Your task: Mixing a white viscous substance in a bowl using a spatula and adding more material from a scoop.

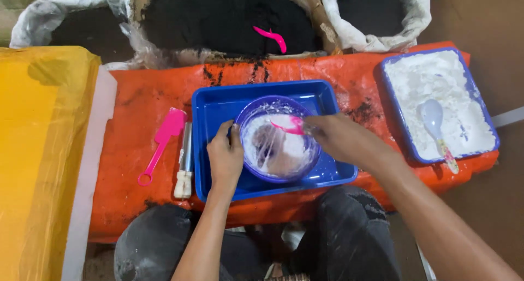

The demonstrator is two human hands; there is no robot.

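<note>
Left hand [225, 156] clamps the bowl [278, 144] rim at nine o'clock, steadying it inside the blue tray [218, 109] on the orange counter [142, 101]; right hand [341, 139] pinches a pink spoon [291, 128], its tip in the bowl's white paste.

Brown floor [491, 19], orange-covered low bench [142, 95] — yellow plastic sheet [38, 150] alongside, dim light

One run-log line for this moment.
left hand: steadies bowl | right hand: stirs with pink spoon | bowl: in blue tray
</note>
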